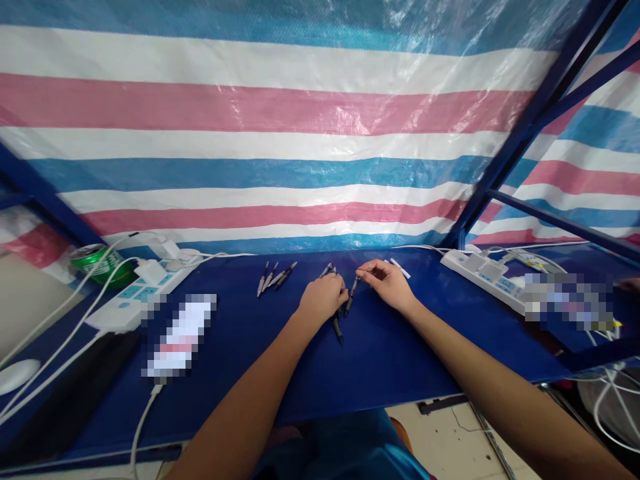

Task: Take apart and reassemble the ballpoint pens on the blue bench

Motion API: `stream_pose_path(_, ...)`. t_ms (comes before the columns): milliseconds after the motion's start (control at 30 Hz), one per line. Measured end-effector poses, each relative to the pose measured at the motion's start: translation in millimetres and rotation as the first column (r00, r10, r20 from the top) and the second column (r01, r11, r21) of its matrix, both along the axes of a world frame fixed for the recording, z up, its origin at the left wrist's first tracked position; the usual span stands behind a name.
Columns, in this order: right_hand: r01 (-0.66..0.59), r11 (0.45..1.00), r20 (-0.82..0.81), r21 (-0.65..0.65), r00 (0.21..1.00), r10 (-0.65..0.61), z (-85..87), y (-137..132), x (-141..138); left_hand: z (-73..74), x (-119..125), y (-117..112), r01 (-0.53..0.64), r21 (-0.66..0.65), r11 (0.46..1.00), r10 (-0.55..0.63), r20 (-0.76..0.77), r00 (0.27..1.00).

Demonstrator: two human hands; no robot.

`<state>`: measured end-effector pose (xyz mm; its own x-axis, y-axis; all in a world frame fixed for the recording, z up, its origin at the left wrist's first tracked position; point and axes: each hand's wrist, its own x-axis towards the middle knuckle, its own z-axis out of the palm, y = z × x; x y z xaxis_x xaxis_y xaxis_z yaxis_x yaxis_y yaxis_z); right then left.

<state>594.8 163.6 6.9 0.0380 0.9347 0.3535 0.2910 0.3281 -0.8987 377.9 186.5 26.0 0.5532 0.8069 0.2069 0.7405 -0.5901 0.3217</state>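
My left hand (323,293) rests on the blue tabletop with its fingers curled, and what they hold, if anything, is hidden. Pen ends (327,269) show just behind it, and a black pen (338,328) sticks out below it. To its right, the thumb and fingertips of my right hand (387,283) pinch the upper end of a dark pen (352,301), which slants down toward me. Further left lie several grey and black pens (270,279) side by side. A white stick-like piece (400,268) lies behind my right hand.
A phone (180,337) on a cable and a white power strip (143,300) are on the left, with a green can (103,265) behind. Another power strip (487,280) stands right, beside a blurred object (570,301). Blue metal bars (530,133) and a striped sheet (280,140) enclose the table.
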Motion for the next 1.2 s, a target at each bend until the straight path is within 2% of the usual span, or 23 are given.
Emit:
stream_pose_path(167,0.003,1.0,-0.013,0.008,1.0,-0.003,2.1,-1,0,4.4,-4,4,-0.026,0.041,0.999,0.02,0.143,0.989)
stream_pose_path(333,-0.077,0.997,-0.214,-0.029,0.974,0.069,5.7,-4,-8,7.1,-1,4,0.126,0.071,0.989,-0.143,0.351,0.925)
stream_pose_path(467,-0.126,0.99,-0.318,-0.066,0.943,0.098,6.7,-7,-15,5.8,4,1,0.161,0.081,0.984,-0.181,0.457,0.871)
stream_pose_path(600,-0.165,0.979,-0.372,-0.118,0.922,0.111,5.9,-10,-21,8.1,4,-1,0.119,0.092,0.989,-0.148,0.477,0.866)
stream_pose_path(800,-0.17,0.981,-0.47,-0.094,0.876,0.107,6.1,-9,-26,7.5,3,1,0.028,0.038,0.999,-0.043,0.501,0.865)
stream_pose_path(933,-0.118,0.987,-0.489,-0.105,0.871,0.052,4.7,-8,-28,5.7,5,2,0.037,0.059,0.998,-0.059,0.433,0.9)
stream_pose_path(1033,-0.112,0.985,-0.475,-0.131,0.879,0.037,4.6,-6,-27,5.5,4,3,0.042,0.06,0.997,-0.064,0.439,0.896)
stream_pose_path(1100,-0.101,0.985,-0.464,-0.14,0.885,0.025,5.6,-6,-24,6.1,1,5,0.003,0.053,0.999,-0.028,0.478,0.878)
stream_pose_path(1200,-0.06,0.988,-0.465,-0.141,0.885,-0.013,6.9,-4,-16,7.8,-6,10,-0.118,0.051,0.992,0.075,0.52,0.851)
